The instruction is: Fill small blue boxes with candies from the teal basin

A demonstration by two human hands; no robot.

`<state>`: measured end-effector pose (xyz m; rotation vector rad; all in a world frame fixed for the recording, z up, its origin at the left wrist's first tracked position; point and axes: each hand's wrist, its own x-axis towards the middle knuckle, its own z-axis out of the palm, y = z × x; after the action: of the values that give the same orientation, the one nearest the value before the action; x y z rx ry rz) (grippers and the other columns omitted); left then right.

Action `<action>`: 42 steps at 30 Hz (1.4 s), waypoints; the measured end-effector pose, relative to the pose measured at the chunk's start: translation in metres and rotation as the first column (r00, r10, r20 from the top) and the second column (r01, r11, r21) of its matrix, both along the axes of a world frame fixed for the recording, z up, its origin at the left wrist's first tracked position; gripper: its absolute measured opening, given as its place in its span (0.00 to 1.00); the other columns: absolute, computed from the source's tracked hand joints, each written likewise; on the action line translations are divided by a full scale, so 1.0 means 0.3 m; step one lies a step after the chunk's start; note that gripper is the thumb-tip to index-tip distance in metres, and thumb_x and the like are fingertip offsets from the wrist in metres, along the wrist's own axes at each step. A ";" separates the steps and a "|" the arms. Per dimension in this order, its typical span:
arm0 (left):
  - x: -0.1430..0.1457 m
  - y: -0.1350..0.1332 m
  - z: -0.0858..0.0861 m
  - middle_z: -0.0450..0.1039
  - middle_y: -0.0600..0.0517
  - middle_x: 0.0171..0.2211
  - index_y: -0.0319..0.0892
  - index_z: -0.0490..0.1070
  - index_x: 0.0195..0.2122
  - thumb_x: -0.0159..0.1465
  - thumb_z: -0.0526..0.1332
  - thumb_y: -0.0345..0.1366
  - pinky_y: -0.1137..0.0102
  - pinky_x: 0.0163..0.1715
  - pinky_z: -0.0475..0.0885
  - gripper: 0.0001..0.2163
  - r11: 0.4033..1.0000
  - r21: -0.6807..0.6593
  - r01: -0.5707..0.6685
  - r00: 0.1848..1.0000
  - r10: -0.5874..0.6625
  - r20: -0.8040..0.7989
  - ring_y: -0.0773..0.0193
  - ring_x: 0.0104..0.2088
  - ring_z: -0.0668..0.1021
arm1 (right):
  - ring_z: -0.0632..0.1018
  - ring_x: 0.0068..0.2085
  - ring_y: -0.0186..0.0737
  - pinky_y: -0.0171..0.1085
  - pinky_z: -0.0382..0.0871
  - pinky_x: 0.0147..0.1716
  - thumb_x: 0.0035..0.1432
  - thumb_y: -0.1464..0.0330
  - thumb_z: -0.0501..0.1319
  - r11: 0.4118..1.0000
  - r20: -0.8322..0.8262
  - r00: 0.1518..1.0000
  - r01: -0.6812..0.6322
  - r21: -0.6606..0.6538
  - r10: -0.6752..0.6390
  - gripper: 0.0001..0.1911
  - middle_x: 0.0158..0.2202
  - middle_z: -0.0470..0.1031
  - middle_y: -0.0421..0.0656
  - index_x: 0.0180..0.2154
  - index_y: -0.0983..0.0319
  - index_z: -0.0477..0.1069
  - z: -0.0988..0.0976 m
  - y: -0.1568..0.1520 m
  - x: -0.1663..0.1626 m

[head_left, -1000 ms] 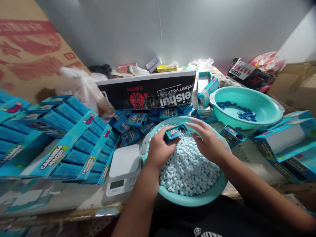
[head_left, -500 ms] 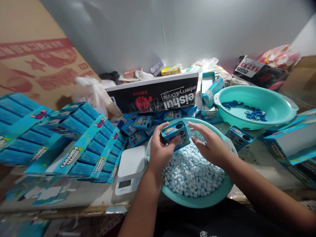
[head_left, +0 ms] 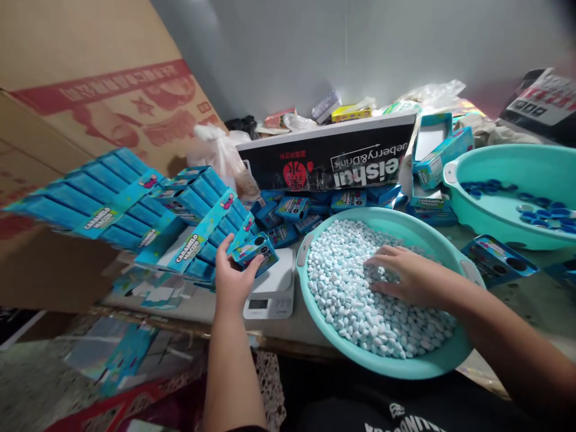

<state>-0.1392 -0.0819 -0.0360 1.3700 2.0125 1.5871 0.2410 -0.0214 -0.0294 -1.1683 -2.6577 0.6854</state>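
My left hand [head_left: 231,277] grips a small blue candy box [head_left: 255,252] and holds it just above the white kitchen scale [head_left: 272,293]. My right hand [head_left: 407,275] lies palm down on the heap of pale blue-white candies [head_left: 360,288], fingers stretched out. The candies fill a teal basin [head_left: 391,366] right in front of me.
Blue display cartons [head_left: 135,210] are stacked at the left, against a big cardboard box [head_left: 90,90]. Loose small blue boxes [head_left: 315,207] lie before a black carton [head_left: 333,157]. A second teal basin [head_left: 508,174] with blue caps stands at the right. Flattened packaging lies on the floor [head_left: 112,360].
My left hand has carried the small box from above the candy basin leftward to over the scale. My right hand has dropped onto the candies. The view has swung left.
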 end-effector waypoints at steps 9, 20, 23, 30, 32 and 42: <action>0.018 -0.124 -0.099 0.67 0.36 0.59 0.45 0.52 0.65 0.60 0.68 0.40 0.57 0.54 0.74 0.35 0.973 0.229 0.005 1.000 -0.007 0.007 0.53 0.58 0.75 | 0.81 0.39 0.48 0.45 0.75 0.40 0.60 0.64 0.63 0.997 -0.093 0.996 0.007 -0.083 -0.015 0.08 0.38 0.80 0.46 0.38 0.57 0.80 0.034 0.015 -0.010; -0.041 -0.496 -0.366 0.74 0.50 0.32 0.39 0.71 0.43 0.61 0.64 0.41 0.67 0.34 0.75 0.13 0.915 0.027 -0.403 0.896 0.400 -0.195 0.63 0.30 0.77 | 0.82 0.38 0.46 0.44 0.76 0.36 0.57 0.44 0.61 0.961 -0.185 0.943 0.271 -0.050 -0.275 0.22 0.40 0.83 0.46 0.37 0.53 0.80 0.031 0.029 0.024; -0.006 -0.463 -0.423 0.71 0.51 0.33 0.39 0.67 0.46 0.64 0.62 0.42 0.70 0.30 0.71 0.14 0.846 0.072 -0.529 0.833 0.533 -0.145 0.67 0.29 0.74 | 0.82 0.37 0.44 0.44 0.76 0.38 0.58 0.44 0.61 0.932 -0.131 0.924 0.361 -0.020 -0.360 0.21 0.41 0.83 0.45 0.39 0.53 0.80 0.040 0.020 0.021; 0.006 -0.417 -0.462 0.69 0.51 0.34 0.40 0.67 0.42 0.64 0.58 0.45 0.70 0.27 0.66 0.14 0.748 0.096 -0.657 0.741 0.664 -0.101 0.66 0.28 0.70 | 0.81 0.33 0.41 0.42 0.73 0.34 0.58 0.45 0.62 0.880 -0.107 0.877 0.474 0.038 -0.468 0.20 0.37 0.82 0.44 0.40 0.52 0.78 0.041 0.011 0.016; 0.003 -0.420 -0.465 0.68 0.51 0.33 0.40 0.67 0.42 0.64 0.58 0.46 0.70 0.27 0.66 0.14 0.749 0.091 -0.656 0.743 0.662 -0.097 0.66 0.27 0.70 | 0.81 0.33 0.41 0.43 0.73 0.34 0.59 0.44 0.60 0.872 -0.114 0.872 0.485 0.065 -0.477 0.21 0.37 0.82 0.45 0.39 0.52 0.78 0.045 0.009 0.013; 0.027 -0.403 -0.340 0.69 0.52 0.31 0.39 0.69 0.38 0.57 0.68 0.40 0.71 0.28 0.69 0.14 0.822 0.098 -0.561 0.802 0.569 -0.183 0.68 0.26 0.71 | 0.81 0.36 0.45 0.45 0.76 0.36 0.57 0.43 0.60 0.917 -0.119 0.909 0.395 -0.057 -0.399 0.24 0.39 0.82 0.47 0.38 0.56 0.78 0.050 0.024 -0.006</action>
<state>-0.1311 -0.2027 -0.1380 1.0202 2.7220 1.7671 0.2393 -0.0143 -0.0145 -1.5534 -2.2096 0.6989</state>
